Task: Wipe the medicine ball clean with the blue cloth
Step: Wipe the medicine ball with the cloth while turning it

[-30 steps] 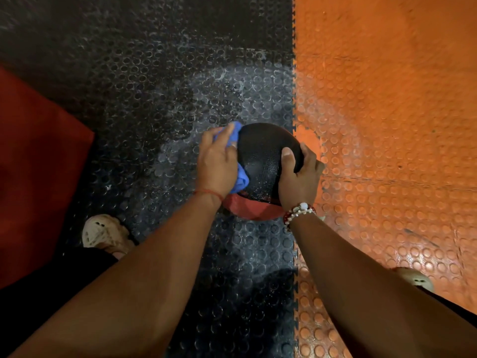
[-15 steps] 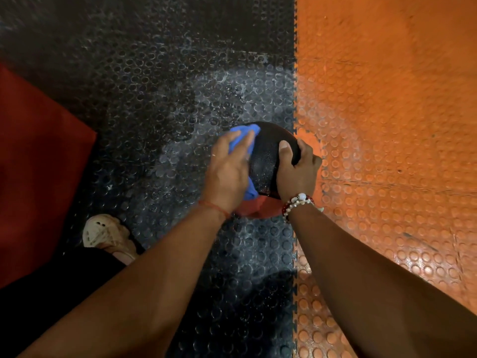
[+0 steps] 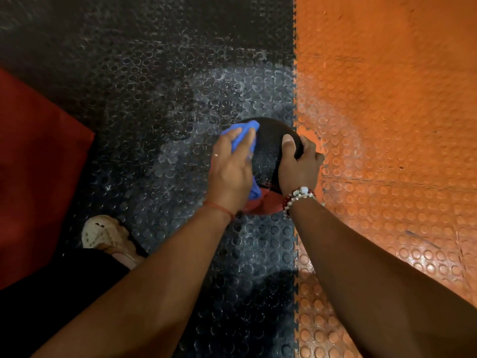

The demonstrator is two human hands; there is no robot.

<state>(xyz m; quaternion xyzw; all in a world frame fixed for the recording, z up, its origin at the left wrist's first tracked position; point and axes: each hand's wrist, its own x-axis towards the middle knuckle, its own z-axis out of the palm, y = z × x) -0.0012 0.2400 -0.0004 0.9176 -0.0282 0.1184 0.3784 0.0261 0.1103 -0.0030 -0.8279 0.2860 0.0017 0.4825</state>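
The medicine ball [image 3: 269,151], black above and red on its near lower part, sits on the floor right at the seam where the black studded mat [image 3: 154,99] meets the orange one [image 3: 387,125]. The left hand [image 3: 231,171] lies with fingers stretched nearly flat over the blue cloth [image 3: 245,126], pressing it against the ball's left upper side. The right hand [image 3: 299,166] clasps the right side, thumb on top and fingers wrapped round the far edge.

The cloth is only pinned, not gripped, so a hard stroke could likely slide it out from under the fingers. A sideways push might roll the ball rightward against the bracing hand. The black mat looks filmed with pale residue, which could re-soil any wiped face turned down onto it.
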